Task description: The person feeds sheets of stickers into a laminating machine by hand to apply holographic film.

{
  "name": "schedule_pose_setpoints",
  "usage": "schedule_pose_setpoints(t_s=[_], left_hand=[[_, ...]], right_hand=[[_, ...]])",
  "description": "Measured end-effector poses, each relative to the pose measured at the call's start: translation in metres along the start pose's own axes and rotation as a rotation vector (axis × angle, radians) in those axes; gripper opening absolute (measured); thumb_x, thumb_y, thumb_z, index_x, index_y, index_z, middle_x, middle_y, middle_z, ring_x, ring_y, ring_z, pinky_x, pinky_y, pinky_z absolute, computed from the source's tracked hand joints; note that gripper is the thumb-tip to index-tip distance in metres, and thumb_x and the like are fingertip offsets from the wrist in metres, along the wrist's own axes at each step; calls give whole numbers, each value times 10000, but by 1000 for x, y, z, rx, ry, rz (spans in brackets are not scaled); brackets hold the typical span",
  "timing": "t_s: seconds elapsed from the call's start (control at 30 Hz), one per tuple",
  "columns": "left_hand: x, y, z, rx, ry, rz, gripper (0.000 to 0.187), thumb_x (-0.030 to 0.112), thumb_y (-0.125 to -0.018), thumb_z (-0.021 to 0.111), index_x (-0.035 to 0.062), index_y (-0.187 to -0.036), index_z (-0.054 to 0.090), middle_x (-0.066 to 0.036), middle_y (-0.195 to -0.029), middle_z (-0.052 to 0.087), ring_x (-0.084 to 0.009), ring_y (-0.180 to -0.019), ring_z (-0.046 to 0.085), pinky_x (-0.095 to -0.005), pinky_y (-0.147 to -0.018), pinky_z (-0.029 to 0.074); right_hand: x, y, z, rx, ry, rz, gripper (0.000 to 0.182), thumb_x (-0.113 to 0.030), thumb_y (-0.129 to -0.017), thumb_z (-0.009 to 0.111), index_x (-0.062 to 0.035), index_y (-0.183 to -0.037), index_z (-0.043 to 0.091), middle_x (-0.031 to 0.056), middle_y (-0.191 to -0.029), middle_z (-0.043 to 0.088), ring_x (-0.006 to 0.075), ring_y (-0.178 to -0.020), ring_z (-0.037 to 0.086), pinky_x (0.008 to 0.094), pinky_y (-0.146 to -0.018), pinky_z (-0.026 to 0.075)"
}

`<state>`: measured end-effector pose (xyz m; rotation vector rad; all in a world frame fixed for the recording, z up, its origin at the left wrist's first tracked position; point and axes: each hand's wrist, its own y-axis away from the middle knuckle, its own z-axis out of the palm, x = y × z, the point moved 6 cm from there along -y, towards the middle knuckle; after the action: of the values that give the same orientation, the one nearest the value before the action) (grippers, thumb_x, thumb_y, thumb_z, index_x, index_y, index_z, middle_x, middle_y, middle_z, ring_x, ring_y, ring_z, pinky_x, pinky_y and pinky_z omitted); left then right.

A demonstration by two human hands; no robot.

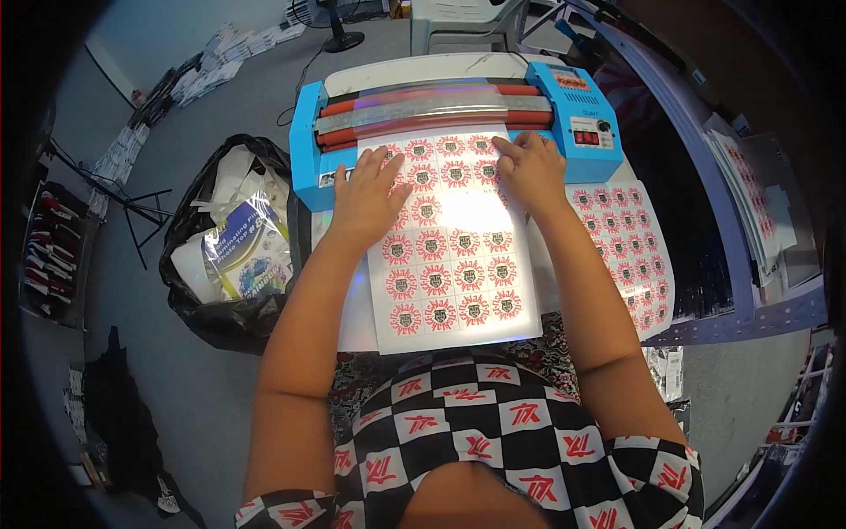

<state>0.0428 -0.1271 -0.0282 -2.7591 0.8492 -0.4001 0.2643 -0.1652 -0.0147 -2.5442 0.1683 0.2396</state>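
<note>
A white sheet of round red-and-black stickers [454,264] lies lengthwise before me, its far edge at the red rollers [348,137] of a blue laminator [589,106]. Glare whitens part of its surface. My left hand [368,196] rests flat on the sheet's left side, fingers spread toward the rollers. On the right edge, my right hand [536,172] touches the sheet with thumb and index finger apart, its other fingers bent close to the machine. Neither hand is wrapped around anything.
More printed sticker sheets [624,251] lie at the right of the table. A black bag [189,286] with a laminating film packet [247,251] stands on the left. A purple metal frame [749,322] borders the right side; a grey chair [463,26] stands behind the laminator.
</note>
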Motion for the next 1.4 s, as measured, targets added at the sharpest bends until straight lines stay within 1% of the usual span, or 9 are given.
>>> schedule_pose_setpoints(t_s=[0.27, 0.37, 0.8, 1.07, 1.17, 1.2, 1.3, 1.33, 1.4], left_hand=[[1, -4, 0, 10, 16, -18, 444, 349, -843, 470, 134, -1230, 440, -96, -1307, 365, -245, -1247, 284, -524, -1010, 147], [0, -6, 2, 5, 11, -23, 448, 354, -842, 470, 135, -1232, 439, -95, -1309, 365, -240, -1250, 283, -524, -1011, 143], [-2, -12, 1, -15, 37, -47, 447, 365, -835, 478, 134, -1217, 456, -90, -1306, 369, -215, -1251, 285, -516, -1018, 107], [-8, -21, -6, 9, 77, -55, 383, 394, -825, 485, 145, -1104, 565, -78, -1218, 474, -226, -1141, 429, -526, -989, 146], [-7, -27, -11, -41, 73, -81, 375, 411, -828, 463, 157, -1075, 588, -55, -1198, 498, -214, -1113, 459, -515, -985, 158], [-7, -28, -13, -64, 75, -95, 375, 417, -830, 454, 162, -1067, 594, -47, -1195, 502, -210, -1107, 465, -511, -984, 161], [-14, -33, -5, -69, 64, -93, 380, 429, -832, 430, 169, -1043, 610, -27, -1198, 500, -200, -1094, 474, -505, -987, 159], [-13, -33, -7, -82, 62, -88, 358, 413, -823, 432, 183, -1020, 622, -31, -1178, 515, -202, -1086, 478, -500, -970, 197], [-15, -37, -6, -71, 14, -36, 323, 383, -815, 430, 191, -981, 629, -27, -1126, 545, -207, -1055, 493, -502, -922, 256]], right_hand=[[2, -5, 2, -37, 6, 46, 306, -231, -712, 496, -238, -980, 643, 39, -917, 516, 235, -881, 473, 424, -757, 376], [2, -5, 2, -14, 12, 30, 304, -232, -717, 496, -237, -984, 643, 40, -907, 514, 235, -868, 472, 420, -755, 375], [1, -7, 3, -46, 16, 70, 313, -247, -732, 485, -236, -1007, 634, 44, -917, 502, 230, -895, 457, 418, -777, 354], [5, -8, 7, -90, -6, 58, 307, -259, -749, 488, -225, -1023, 622, 64, -946, 496, 246, -913, 457, 428, -805, 352], [28, -7, -1, 145, -349, 65, 312, -257, -759, 521, -199, -1057, 597, 101, -991, 491, 273, -957, 453, 437, -840, 348], [43, -6, -10, 225, -402, 22, 343, -251, -761, 551, -160, -1092, 565, 149, -1052, 480, 312, -1021, 435, 435, -872, 339], [83, 13, -45, 498, -16, 132, 370, -244, -758, 561, -125, -1108, 551, 180, -1091, 468, 333, -1050, 424, 437, -883, 336], [100, 15, -42, 454, 36, 170, 405, -294, -764, 551, -124, -1132, 541, 197, -1140, 456, 344, -1062, 425, 446, -883, 333], [116, 20, -30, 332, 75, 160, 438, -334, -762, 545, -130, -1149, 532, 202, -1165, 448, 344, -1060, 433, 457, -885, 331]])
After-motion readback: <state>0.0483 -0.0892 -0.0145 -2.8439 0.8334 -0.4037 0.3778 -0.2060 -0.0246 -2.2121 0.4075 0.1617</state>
